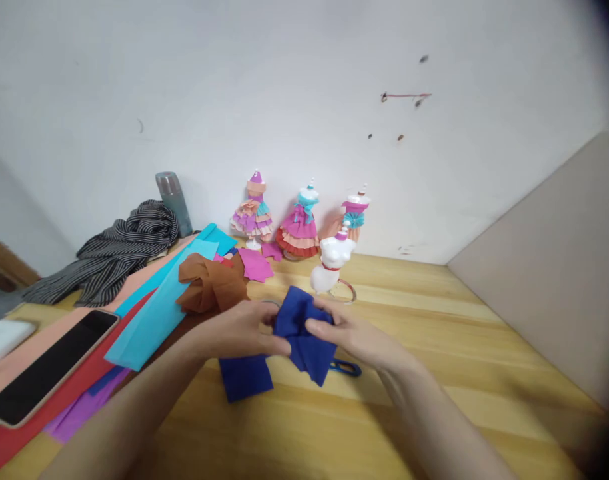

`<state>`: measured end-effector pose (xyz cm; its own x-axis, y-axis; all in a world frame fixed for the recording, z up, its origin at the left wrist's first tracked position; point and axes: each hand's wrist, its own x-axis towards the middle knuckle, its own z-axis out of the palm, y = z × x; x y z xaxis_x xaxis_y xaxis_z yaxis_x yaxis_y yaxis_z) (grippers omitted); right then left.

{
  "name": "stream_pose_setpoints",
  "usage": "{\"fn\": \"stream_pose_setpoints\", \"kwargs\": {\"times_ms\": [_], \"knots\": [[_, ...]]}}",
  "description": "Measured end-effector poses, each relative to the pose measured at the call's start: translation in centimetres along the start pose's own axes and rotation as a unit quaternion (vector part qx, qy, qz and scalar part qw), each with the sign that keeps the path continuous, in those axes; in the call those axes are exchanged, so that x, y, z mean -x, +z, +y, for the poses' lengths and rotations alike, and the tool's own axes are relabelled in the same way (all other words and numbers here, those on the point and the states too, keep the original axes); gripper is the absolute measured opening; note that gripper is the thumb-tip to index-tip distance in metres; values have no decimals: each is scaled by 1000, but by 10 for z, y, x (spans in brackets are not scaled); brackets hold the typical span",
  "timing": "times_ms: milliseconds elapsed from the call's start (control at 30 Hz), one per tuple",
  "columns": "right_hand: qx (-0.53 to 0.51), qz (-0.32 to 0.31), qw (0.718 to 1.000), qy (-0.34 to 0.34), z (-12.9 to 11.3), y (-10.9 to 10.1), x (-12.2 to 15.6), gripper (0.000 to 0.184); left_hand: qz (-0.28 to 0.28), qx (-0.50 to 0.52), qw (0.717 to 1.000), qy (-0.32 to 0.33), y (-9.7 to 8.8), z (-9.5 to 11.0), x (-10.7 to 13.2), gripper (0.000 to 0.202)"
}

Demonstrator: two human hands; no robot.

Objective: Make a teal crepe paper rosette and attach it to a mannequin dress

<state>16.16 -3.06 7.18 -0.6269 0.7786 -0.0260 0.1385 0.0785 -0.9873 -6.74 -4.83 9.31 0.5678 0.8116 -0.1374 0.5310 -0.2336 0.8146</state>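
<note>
Between my two hands is a crumpled dark blue piece of crepe paper (304,333), raised over the table. My left hand (247,330) holds its left side, thumb in front and fingers partly hidden behind. My right hand (352,330) pinches the upper right part with thumb and fingers. Below, a flat dark blue crepe paper piece (245,379) lies on the wood. A dark blue looped handle (348,368) sticks out beneath the held paper; the rest of that tool is covered. Just beyond my hands stands a small white dress form (337,255) with a red band at its waist.
Three miniature mannequins in paper dresses (299,230) line the wall. To the left lie brown crepe paper (212,283), turquoise paper (159,307), red paper (39,427), a phone (54,367) and a striped cloth (129,247). A bottle (175,203) stands behind. A panel (544,253) borders the right.
</note>
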Motion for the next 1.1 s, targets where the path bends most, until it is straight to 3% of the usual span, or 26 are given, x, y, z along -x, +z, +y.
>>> {"fn": "stream_pose_setpoints", "kwargs": {"times_ms": [67,133,267,367,467,567,633,800,933,1000,1100], "knots": [[-26,42,998,31,-7,-3,7,68,-25,37,999,2,8,-6,-4,19],[-32,35,997,61,-17,-8,15,72,-24,48,999,-9,8,-13,-7,8],[-4,-7,998,62,-25,-11,21,74,-63,122,990,16,3,-15,-7,18],[37,26,998,46,-21,-3,15,70,-60,147,987,32,15,-7,-8,25],[91,69,993,18,-17,9,10,61,-7,147,989,4,37,-3,-11,46],[106,39,993,27,-21,15,14,61,42,141,989,-25,54,-4,-15,59],[108,28,993,30,-25,15,20,63,52,174,983,-25,59,-4,-16,55],[165,60,984,-22,-35,-2,29,62,-1,283,959,-25,42,1,-8,18],[240,86,966,-52,-36,-13,24,66,-93,341,935,-15,17,8,4,15],[261,80,961,-49,-31,-14,18,65,-105,332,937,10,9,9,9,16],[214,31,976,-21,-16,-12,8,69,-109,328,938,33,6,5,10,16]]}}
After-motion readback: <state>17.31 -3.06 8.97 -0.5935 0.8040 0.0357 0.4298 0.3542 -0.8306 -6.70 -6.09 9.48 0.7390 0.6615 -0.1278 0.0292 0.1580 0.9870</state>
